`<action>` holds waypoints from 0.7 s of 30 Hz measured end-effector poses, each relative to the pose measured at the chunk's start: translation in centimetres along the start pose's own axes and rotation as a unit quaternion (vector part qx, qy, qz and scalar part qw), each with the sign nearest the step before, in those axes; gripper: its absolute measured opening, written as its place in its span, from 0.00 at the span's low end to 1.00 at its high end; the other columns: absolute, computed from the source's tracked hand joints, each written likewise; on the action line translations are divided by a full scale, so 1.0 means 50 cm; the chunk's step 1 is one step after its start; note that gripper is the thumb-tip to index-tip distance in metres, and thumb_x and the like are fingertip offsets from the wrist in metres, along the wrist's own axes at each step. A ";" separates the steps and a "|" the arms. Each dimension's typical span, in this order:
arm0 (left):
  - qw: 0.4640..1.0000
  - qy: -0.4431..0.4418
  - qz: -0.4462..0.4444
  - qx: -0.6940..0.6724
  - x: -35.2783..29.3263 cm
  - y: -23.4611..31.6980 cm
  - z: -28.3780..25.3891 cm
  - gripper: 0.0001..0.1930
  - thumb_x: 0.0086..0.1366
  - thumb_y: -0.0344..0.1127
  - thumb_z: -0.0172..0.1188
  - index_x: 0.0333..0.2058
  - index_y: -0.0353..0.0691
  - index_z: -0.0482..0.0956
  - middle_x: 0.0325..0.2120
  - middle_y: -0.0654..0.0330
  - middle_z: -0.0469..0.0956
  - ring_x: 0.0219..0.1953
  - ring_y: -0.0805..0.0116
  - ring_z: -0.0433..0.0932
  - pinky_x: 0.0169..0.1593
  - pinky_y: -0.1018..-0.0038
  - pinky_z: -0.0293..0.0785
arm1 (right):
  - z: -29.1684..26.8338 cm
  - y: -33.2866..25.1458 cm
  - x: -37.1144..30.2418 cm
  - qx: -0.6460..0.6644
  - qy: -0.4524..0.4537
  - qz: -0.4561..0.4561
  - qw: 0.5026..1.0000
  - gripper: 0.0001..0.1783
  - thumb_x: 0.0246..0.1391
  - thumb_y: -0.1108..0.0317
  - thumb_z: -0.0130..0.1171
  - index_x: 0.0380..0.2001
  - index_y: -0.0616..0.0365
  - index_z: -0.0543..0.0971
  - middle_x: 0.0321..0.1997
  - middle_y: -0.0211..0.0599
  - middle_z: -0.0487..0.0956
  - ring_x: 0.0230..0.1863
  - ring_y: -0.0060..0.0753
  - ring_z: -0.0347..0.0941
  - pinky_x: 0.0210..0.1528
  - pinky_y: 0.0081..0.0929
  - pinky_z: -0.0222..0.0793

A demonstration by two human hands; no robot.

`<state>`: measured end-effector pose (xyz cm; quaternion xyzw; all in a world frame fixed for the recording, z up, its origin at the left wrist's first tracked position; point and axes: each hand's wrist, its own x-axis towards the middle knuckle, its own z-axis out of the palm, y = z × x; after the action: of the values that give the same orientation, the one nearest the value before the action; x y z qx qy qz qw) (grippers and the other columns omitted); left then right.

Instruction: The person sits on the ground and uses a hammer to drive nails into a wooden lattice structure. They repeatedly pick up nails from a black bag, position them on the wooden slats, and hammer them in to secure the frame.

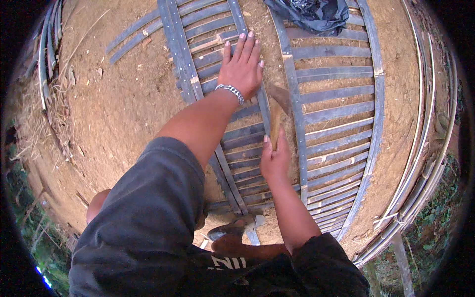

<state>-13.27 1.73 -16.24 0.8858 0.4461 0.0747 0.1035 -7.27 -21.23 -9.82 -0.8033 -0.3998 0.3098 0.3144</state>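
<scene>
My left hand (241, 69), with a chain bracelet at its wrist, lies flat with fingers stretched forward on a narrow panel of dark slats (208, 29) nailed to long side rails. It presses beside the panel's right rail. Lower and to the right, my right hand (275, 161) is closed around the wooden handle of a tool (275, 121). The tool's dark, wide metal head lies just right of that rail; blur keeps me from telling its exact kind. Part of the narrow panel is hidden under my left forearm.
A wider slatted panel (336, 74) lies to the right on bare soil. A black plastic bag (316, 15) rests on its far end. Loose strips (133, 37) lie at the far left. Long bent poles (420, 198) run along the right edge, with dark tubes (48, 54) at the left.
</scene>
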 end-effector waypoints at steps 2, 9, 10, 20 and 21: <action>1.000 0.009 -0.002 0.002 0.001 0.000 0.001 0.29 0.74 0.44 0.45 0.70 0.39 0.61 0.75 0.52 0.52 0.77 0.55 0.47 0.77 0.48 0.40 | 0.010 0.013 -0.012 0.054 0.014 0.048 0.997 0.28 0.67 0.69 0.53 0.67 0.67 0.63 0.52 0.62 0.77 0.51 0.63 0.75 0.55 0.47 0.71; 1.000 0.015 0.000 -0.001 0.004 0.001 0.003 0.29 0.75 0.45 0.44 0.70 0.38 0.60 0.75 0.52 0.52 0.77 0.55 0.47 0.77 0.47 0.40 | 0.033 0.000 0.055 0.393 0.046 0.174 0.902 0.19 0.72 0.70 0.49 0.62 0.56 0.62 0.33 0.32 0.72 0.27 0.21 0.69 0.28 0.23 0.71; 1.000 0.020 0.003 -0.003 0.005 0.002 0.005 0.29 0.75 0.45 0.44 0.70 0.38 0.60 0.75 0.52 0.52 0.77 0.54 0.47 0.77 0.47 0.40 | 0.035 0.003 0.062 0.410 0.045 0.184 0.892 0.18 0.72 0.70 0.48 0.62 0.55 0.62 0.33 0.32 0.72 0.27 0.22 0.69 0.28 0.24 0.71; 0.971 0.151 -0.042 -0.180 -0.037 -0.013 -0.011 0.26 0.75 0.40 0.44 0.67 0.35 0.64 0.72 0.44 0.57 0.75 0.46 0.53 0.76 0.45 0.41 | 0.055 0.024 0.060 0.406 0.096 0.125 0.900 0.18 0.73 0.68 0.47 0.61 0.57 0.60 0.33 0.35 0.72 0.26 0.24 0.70 0.27 0.27 0.73; 0.958 0.183 -0.064 -0.211 -0.064 0.008 -0.014 0.25 0.75 0.39 0.45 0.66 0.34 0.65 0.71 0.43 0.59 0.74 0.44 0.54 0.75 0.44 0.42 | 0.050 0.031 0.060 0.403 0.106 0.132 0.900 0.18 0.73 0.67 0.47 0.61 0.57 0.60 0.33 0.34 0.72 0.25 0.23 0.69 0.27 0.26 0.73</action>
<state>-15.02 -1.01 -15.59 0.7845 0.4873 0.3215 0.2093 -7.00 -18.83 -13.26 -0.6816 -0.0955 0.3963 0.6076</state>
